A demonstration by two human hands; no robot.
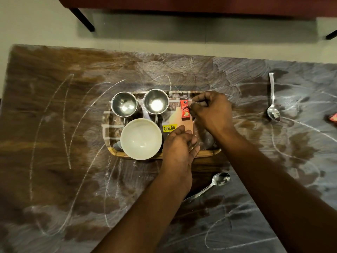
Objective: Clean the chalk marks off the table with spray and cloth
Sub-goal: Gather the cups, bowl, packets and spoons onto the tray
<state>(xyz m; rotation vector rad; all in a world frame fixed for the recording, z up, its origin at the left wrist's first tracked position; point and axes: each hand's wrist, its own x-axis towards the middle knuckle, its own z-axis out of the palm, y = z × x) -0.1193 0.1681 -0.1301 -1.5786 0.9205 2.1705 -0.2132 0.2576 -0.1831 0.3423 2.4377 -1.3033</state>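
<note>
Chalk-marked table (54, 125); both hands (209, 110) over tray (209, 153).

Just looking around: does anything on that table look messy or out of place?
Yes. White chalk marks and smears cover the table. Two spoons lie loose outside the tray, while the right hand pinches a red sachet.

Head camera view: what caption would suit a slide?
Right hand pinches a red sachet over a tray on the chalk-marked table.
</note>
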